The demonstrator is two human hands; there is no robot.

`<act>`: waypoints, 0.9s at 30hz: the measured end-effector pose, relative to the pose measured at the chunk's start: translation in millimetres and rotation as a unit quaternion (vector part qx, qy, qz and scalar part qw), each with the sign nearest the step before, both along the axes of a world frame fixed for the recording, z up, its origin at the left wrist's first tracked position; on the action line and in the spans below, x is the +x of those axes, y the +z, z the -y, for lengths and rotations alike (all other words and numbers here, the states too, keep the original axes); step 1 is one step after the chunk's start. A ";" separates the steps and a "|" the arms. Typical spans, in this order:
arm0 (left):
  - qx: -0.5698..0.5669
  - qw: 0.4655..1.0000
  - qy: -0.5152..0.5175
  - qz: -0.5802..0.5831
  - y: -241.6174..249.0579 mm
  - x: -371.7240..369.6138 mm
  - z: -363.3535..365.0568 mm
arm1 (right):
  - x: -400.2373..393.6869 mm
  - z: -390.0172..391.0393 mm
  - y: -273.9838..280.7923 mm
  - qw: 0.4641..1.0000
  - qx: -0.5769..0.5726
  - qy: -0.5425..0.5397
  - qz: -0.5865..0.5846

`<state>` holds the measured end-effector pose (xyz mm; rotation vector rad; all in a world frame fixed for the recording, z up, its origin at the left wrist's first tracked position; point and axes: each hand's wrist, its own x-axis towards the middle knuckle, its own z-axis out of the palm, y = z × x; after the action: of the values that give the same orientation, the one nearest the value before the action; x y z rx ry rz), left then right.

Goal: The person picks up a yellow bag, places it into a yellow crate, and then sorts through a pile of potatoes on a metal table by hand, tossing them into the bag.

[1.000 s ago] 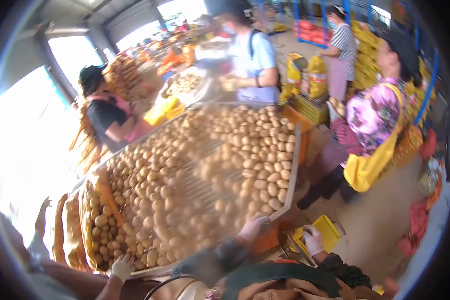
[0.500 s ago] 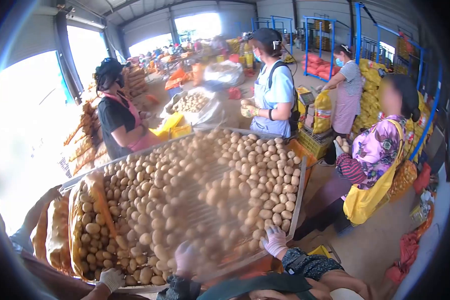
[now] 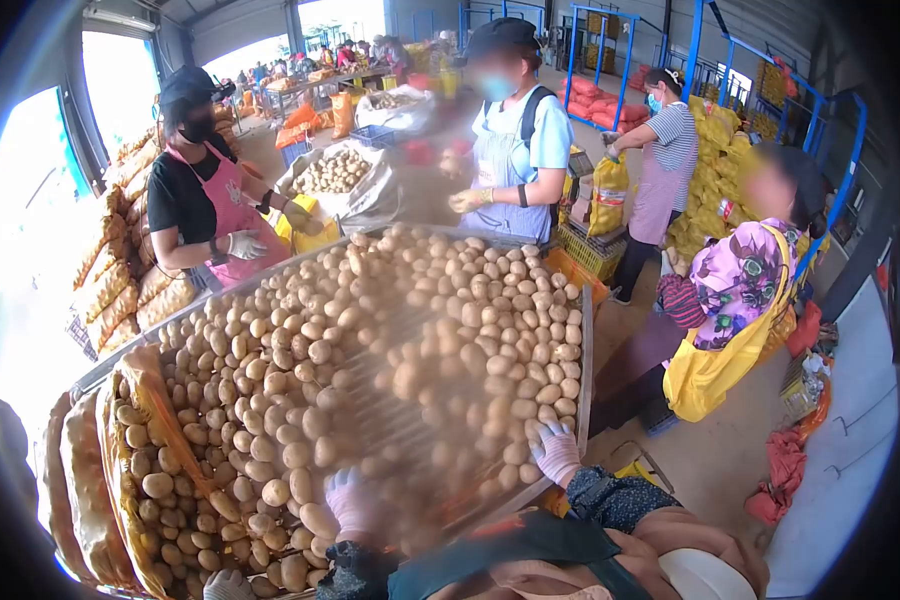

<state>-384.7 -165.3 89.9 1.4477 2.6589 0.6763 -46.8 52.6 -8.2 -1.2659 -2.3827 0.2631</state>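
Potatoes (image 3: 270, 410) cover a slatted sorting table (image 3: 385, 400) in front of me, with the middle of the view smeared. My left hand (image 3: 348, 508), in a pale glove, rests among the potatoes near the table's front side, fingers stretched out. At the front right corner, my right hand (image 3: 556, 453) lies with spread fingers against the potatoes by the table's rim. Neither hand grips a potato that I can see. An open mesh sack (image 3: 135, 400) spills potatoes on the left side. Another person's gloved hand (image 3: 228, 586) shows at the bottom edge.
Across the table stand a person in a pink apron (image 3: 215, 205) and a person in a blue apron (image 3: 500, 165). A person with a yellow bag (image 3: 705, 375) stands on the right. Filled sacks (image 3: 120, 270) are stacked at left. A large potato bag (image 3: 365, 200) stands behind.
My view has shifted, so the table sits lower and further left. Both my hands stay on the potatoes. The pink-aproned person has turned towards the table with hands apart.
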 end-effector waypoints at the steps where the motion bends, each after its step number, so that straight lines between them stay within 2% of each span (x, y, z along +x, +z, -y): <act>1: -0.005 1.000 -0.010 -0.004 -9.4 -3.7 -1.8 | -0.7 -2.2 -0.9 1.000 -0.001 0.000 -0.005; 4: -0.026 0.999 -0.037 -0.009 -22.5 -14.4 -6.4 | -2.7 -1.0 2.4 1.000 0.004 0.001 -0.005; 7: -0.082 0.994 -0.044 0.050 -20.7 -21.9 -17.5 | -6.9 0.0 13.1 1.000 -0.007 -0.006 0.006; 10: -0.068 0.993 -0.050 0.076 -16.5 -26.1 -19.0 | -9.3 1.5 21.4 0.999 -0.028 -0.018 0.019; 11: -0.062 0.993 -0.052 0.081 -5.4 -25.9 -25.0 | -8.3 0.8 21.3 0.999 -0.024 -0.011 0.021; 12: -0.102 0.988 -0.058 0.095 12.7 -21.1 -30.0 | -9.4 -1.7 18.4 1.000 -0.016 -0.012 0.014; 15: -0.141 0.984 -0.067 0.085 30.7 -10.7 -37.1 | -9.1 0.9 26.8 1.000 0.007 -0.012 0.011; 18: -0.167 0.981 -0.057 0.080 -14.9 -21.2 -37.1 | -2.1 1.5 22.0 1.000 0.008 -0.009 -0.012; 21: 0.009 0.997 -0.074 -0.033 -75.2 -32.6 -17.0 | 3.7 1.6 14.8 1.000 -0.008 -0.021 -0.020; 25: -0.122 0.988 -0.087 -0.048 -57.3 -21.6 -11.5 | 11.4 -0.1 3.3 0.999 0.000 -0.014 -0.037; 27: -0.183 0.978 -0.086 -0.048 -51.3 -14.5 -11.0 | 14.0 1.8 13.1 0.997 -0.002 -0.008 -0.081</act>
<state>-399.2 -154.3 38.6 1.6049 2.5054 0.0976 -32.7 50.8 4.9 -1.2171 -2.2345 0.3506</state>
